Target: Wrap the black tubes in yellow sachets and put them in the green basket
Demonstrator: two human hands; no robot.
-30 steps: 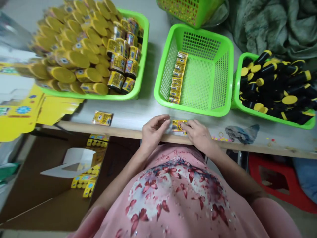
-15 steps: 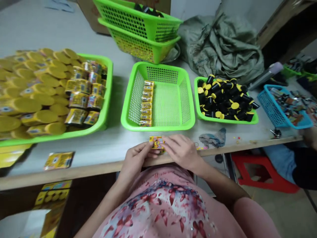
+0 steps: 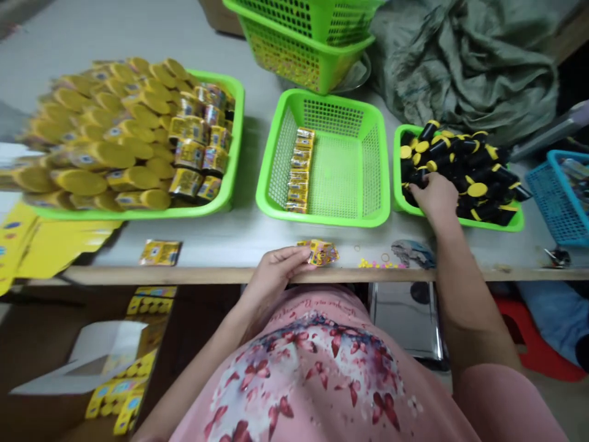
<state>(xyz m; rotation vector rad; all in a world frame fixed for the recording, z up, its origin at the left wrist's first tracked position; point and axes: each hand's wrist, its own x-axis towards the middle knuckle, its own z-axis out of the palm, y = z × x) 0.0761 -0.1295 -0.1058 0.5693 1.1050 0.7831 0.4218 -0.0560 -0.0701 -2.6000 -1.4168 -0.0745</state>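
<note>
Near the table's front edge, my left hand [image 3: 281, 267] pinches a yellow printed packet [image 3: 324, 253] that sticks out to the right of the fingertips. My right hand [image 3: 438, 197] reaches over the front rim of a small green basket [image 3: 488, 222]. Its thumb and fingers close around a small black tube with a yellow cap, partly hidden by the hand. Many similar black tubes [image 3: 499, 195] are heaped there. Between the hands stands a larger green basket [image 3: 324, 218], with a row of yellow packets [image 3: 300, 169] along its left side.
A big green basket [image 3: 237, 132] at left is piled with yellow round-ended packs [image 3: 108, 153]. One flat packet [image 3: 160, 252] lies near the front edge. Small beads [image 3: 381, 264] and a crumpled cloth [image 3: 413, 253] lie at right. Stacked green baskets [image 3: 304, 46] and a sack [image 3: 464, 61] stand behind.
My right hand has left the yellow packet and moved right into the basket of black tubes. My left hand still holds the packet. The view has shifted, too.
</note>
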